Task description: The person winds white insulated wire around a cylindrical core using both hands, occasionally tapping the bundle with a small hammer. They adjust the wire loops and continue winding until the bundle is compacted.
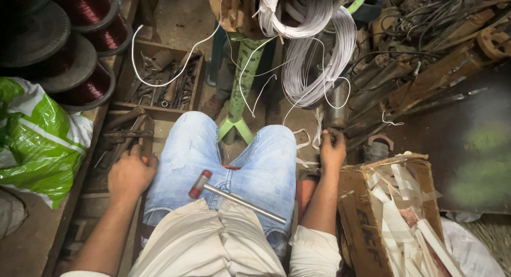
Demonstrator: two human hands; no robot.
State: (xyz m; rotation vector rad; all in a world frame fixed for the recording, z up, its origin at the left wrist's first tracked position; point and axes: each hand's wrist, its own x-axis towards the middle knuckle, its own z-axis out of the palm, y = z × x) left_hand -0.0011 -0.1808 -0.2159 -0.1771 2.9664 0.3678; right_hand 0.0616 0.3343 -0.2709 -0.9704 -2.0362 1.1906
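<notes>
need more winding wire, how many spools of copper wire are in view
4, stacked at the top left: one at the top edge, one just below, one lowest by the tool tray, and one mostly hidden. More may be hidden.

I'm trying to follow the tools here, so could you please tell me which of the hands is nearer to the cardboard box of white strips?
Right. The right hand is just left of the cardboard box; the left hand lies beyond both knees.

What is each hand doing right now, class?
Left hand: closed over an orange-handled tool in the wooden tray.
Right hand: gripping white strips.
</notes>
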